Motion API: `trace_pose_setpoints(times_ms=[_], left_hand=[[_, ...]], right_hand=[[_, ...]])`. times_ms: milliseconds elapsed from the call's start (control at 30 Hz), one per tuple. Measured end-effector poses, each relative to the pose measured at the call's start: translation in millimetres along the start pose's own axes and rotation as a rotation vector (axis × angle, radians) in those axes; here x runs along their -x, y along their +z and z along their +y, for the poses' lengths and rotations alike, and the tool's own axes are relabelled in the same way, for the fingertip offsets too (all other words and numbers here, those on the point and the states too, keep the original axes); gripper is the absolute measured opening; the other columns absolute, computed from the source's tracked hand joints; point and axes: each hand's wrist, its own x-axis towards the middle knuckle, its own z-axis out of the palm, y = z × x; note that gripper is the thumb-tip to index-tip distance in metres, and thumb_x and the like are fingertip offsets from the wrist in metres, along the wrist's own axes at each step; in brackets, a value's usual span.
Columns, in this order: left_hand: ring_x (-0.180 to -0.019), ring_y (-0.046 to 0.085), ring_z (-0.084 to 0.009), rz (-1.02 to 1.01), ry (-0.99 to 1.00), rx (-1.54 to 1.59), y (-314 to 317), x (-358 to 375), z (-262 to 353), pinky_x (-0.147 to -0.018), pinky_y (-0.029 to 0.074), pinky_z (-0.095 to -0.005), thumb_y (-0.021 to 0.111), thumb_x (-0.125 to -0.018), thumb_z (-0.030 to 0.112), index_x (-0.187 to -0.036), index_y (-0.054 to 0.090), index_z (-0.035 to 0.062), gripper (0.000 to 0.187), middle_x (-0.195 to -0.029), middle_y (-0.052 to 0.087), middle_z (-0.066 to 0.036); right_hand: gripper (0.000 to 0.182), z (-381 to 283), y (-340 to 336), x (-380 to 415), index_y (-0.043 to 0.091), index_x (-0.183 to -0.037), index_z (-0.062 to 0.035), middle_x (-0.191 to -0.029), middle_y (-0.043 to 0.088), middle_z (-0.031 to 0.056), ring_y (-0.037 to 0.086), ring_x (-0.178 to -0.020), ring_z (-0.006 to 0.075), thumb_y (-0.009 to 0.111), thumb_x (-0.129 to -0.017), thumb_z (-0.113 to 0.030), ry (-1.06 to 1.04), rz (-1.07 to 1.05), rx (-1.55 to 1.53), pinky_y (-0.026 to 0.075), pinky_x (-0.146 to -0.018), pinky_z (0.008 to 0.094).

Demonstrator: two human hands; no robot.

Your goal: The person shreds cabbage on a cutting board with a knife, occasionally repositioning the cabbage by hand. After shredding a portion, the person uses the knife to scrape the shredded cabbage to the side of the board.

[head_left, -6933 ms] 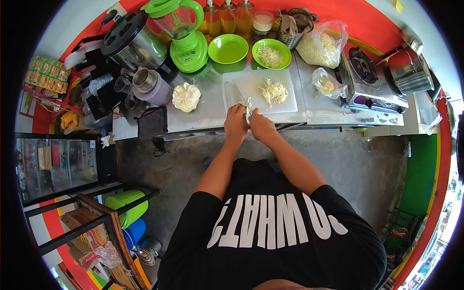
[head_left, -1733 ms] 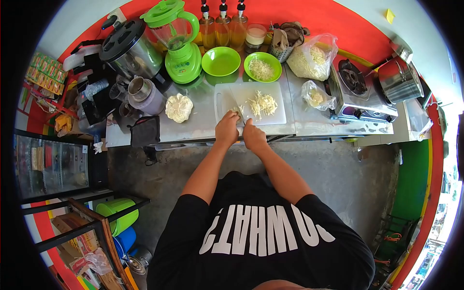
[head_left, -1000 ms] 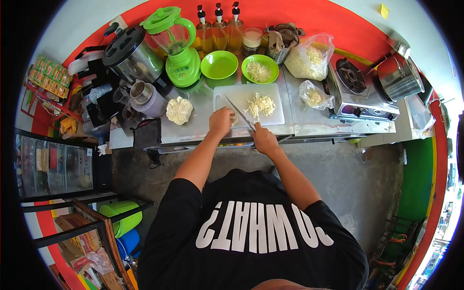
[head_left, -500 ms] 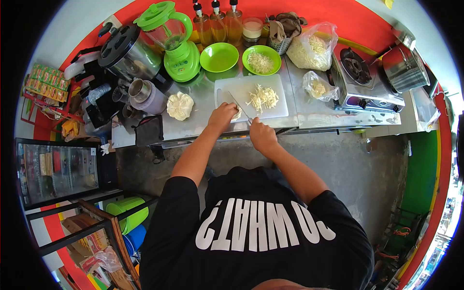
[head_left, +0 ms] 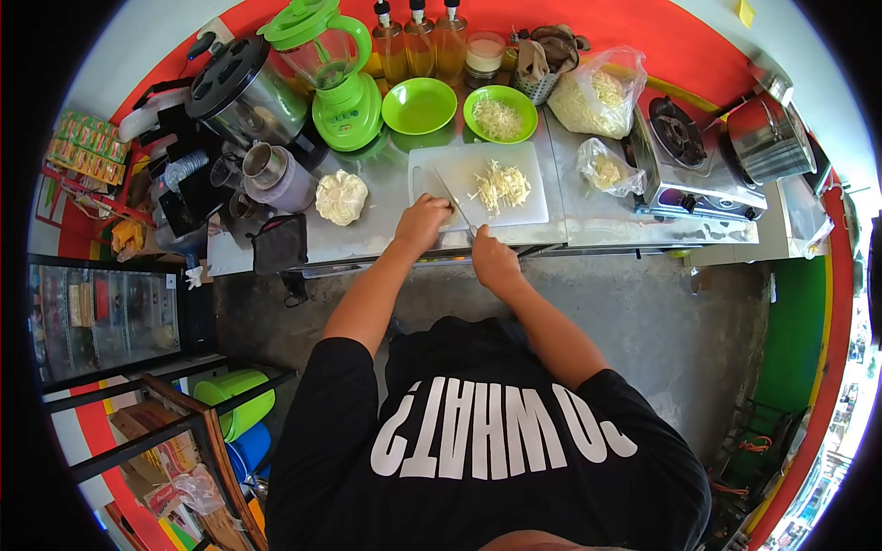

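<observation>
My right hand (head_left: 496, 259) is closed around the handle of a knife (head_left: 454, 196), its blade slanting up and left over the white cutting board (head_left: 427, 167). Pressed down at the board's near left edge, my left hand (head_left: 424, 221) grips a pale piece of cabbage, mostly hidden by the fingers and beside the blade. Shredded cabbage (head_left: 501, 187) lies heaped on the right half of the board. To the left of the board, a cabbage head (head_left: 341, 197) sits on the metal counter (head_left: 377, 234).
Behind the board stand a green bowl (head_left: 419, 107) and another green bowl (head_left: 528, 121) with shreds in it. A bag of shredded cabbage (head_left: 599, 99), a smaller bag (head_left: 608, 171) and a gas stove (head_left: 694, 179) are on the right. A green blender (head_left: 346, 112) stands back left.
The view has shifted slightly. The piece under my left hand shows less than before; both hands stay in nearly the same place, with the knife still held.
</observation>
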Motion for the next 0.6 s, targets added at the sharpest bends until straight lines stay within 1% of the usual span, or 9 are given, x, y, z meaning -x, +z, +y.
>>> trace_pose_setpoints(times_ms=[67, 200, 267, 333, 400, 467, 533, 600], left_hand=[[-0.109, 0.060, -0.0263, 0.006, 0.004, 0.014, 1, 0, -1, -0.088, 0.056, -0.0367, 0.060, -0.077, -0.005, -0.111, 0.074, 0.0121, 0.041, -0.116, 0.069, 0.003], [-0.110, 0.060, -0.0252, 0.011, 0.024, 0.002, -7, 2, 3, -0.086, 0.057, -0.0366, 0.061, -0.075, -0.005, -0.112, 0.075, 0.0134, 0.043, -0.117, 0.069, 0.004], [-0.110, 0.060, -0.0246, 0.045, 0.035, 0.004, 1, 4, -3, -0.086, 0.057, -0.0366, 0.061, -0.075, -0.005, -0.112, 0.075, 0.0141, 0.044, -0.116, 0.069, 0.004], [-0.110, 0.060, -0.0240, 0.077, 0.049, 0.009, 0, 5, -2, -0.085, 0.057, -0.0365, 0.061, -0.075, -0.005, -0.112, 0.075, 0.0148, 0.044, -0.116, 0.069, 0.004], [-0.110, 0.061, -0.0229, 0.054, 0.011, 0.034, -2, 5, 2, -0.085, 0.057, -0.0360, 0.060, -0.077, -0.004, -0.111, 0.076, 0.0152, 0.042, -0.115, 0.069, 0.004], [-0.110, 0.061, -0.0226, 0.063, -0.004, 0.028, 0, 3, 2, -0.085, 0.057, -0.0358, 0.060, -0.078, -0.003, -0.111, 0.076, 0.0154, 0.040, -0.114, 0.069, 0.004], [-0.110, 0.061, -0.0222, 0.066, -0.028, 0.030, 5, 5, 3, -0.085, 0.057, -0.0355, 0.059, -0.080, -0.002, -0.110, 0.076, 0.0155, 0.039, -0.113, 0.069, 0.003], [-0.107, 0.062, -0.0236, 0.134, -0.043, 0.062, 8, 8, 4, -0.085, 0.056, -0.0363, 0.059, -0.083, 0.000, -0.106, 0.076, 0.0128, 0.032, -0.108, 0.069, 0.001]], right_hand=[[0.025, 1, 6, -1, 0.046, -0.115, 0.0050, -0.097, 0.071, 0.0291, 0.071, -0.096, 0.0445, 0.053, -0.094, -0.007, 0.020, -0.051, -0.032, 0.058, -0.083, 0.0507], [0.028, -2, -12, -21, 0.045, -0.118, 0.0053, -0.098, 0.071, 0.0285, 0.071, -0.098, 0.0437, 0.054, -0.094, -0.006, -0.018, -0.032, 0.015, 0.058, -0.084, 0.0503], [0.031, -8, -33, -20, 0.044, -0.121, 0.0056, -0.098, 0.071, 0.0282, 0.071, -0.098, 0.0432, 0.053, -0.094, -0.007, -0.046, -0.114, 0.074, 0.058, -0.085, 0.0499], [0.033, -8, -35, -12, 0.044, -0.123, 0.0059, -0.100, 0.071, 0.0288, 0.071, -0.098, 0.0431, 0.054, -0.094, -0.006, -0.053, -0.112, 0.074, 0.058, -0.085, 0.0499], [0.035, -6, -26, -3, 0.044, -0.124, 0.0062, -0.101, 0.071, 0.0293, 0.071, -0.098, 0.0430, 0.056, -0.093, -0.005, -0.066, -0.108, 0.080, 0.058, -0.085, 0.0498], [0.034, -1, -2, -1, 0.045, -0.122, 0.0050, -0.102, 0.070, 0.0295, 0.071, -0.097, 0.0432, 0.058, -0.091, -0.004, -0.005, -0.069, 0.019, 0.058, -0.084, 0.0495], [0.034, 1, 6, -7, 0.045, -0.120, 0.0046, -0.103, 0.070, 0.0297, 0.071, -0.097, 0.0433, 0.059, -0.091, -0.004, -0.010, -0.049, 0.012, 0.058, -0.083, 0.0493], [0.033, 2, 6, -13, 0.045, -0.119, 0.0042, -0.103, 0.070, 0.0298, 0.071, -0.097, 0.0435, 0.060, -0.091, -0.004, -0.011, -0.032, -0.001, 0.059, -0.083, 0.0491]])
